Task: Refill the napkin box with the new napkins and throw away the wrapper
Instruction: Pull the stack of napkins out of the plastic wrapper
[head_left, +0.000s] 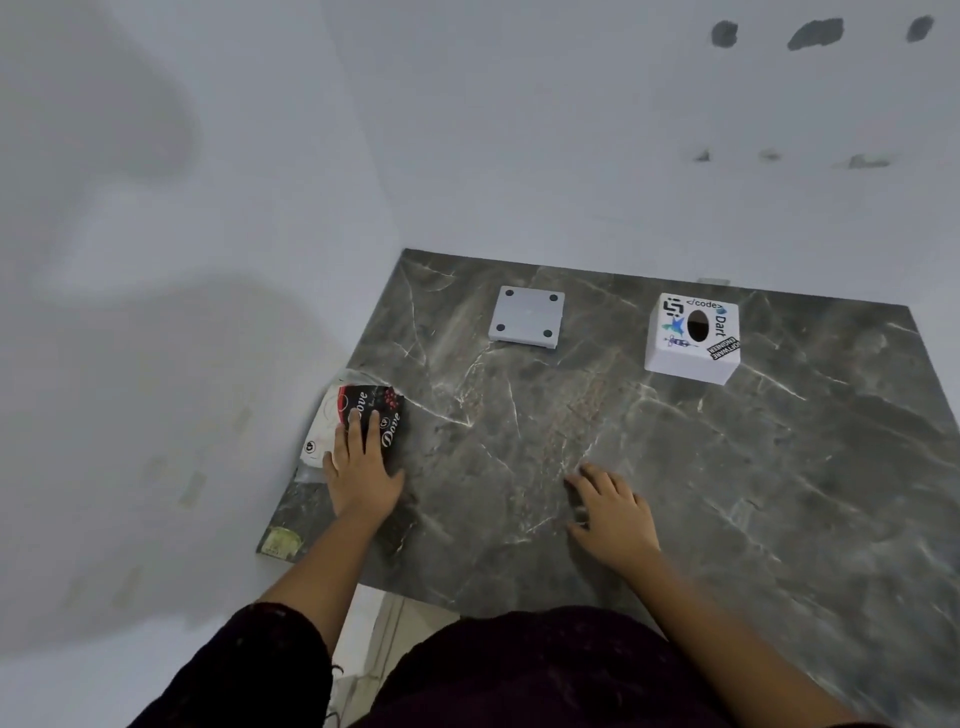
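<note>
a: what is on the table (675, 467)?

b: a dark grey marble-patterned table set into a corner of white walls. at its far right stands a white napkin box (692, 338), a cube covered in stickers, with a dark oval opening on its top face. no napkin shows in the opening. well to its left, also at the far edge, lies a flat white square plate (527, 321) with four dark round feet facing up; it looks like the box's base, lying apart from the box.

a: and the new napkins?

b: a napkin pack (353, 423) in a black, red and white wrapper printed "dove" lies at the table's left edge, near the wall.

a: where are the hands?

b: the left hand (362, 475) lies flat on the near end of the pack, fingers stretched out over the wrapper, pressing rather than gripping. the right hand (613, 512) rests on the bare table near the middle, fingers loosely curled and spread, holding nothing. both forearms are bare; a dark sleeve (249, 670) shows on the left upper arm.
</note>
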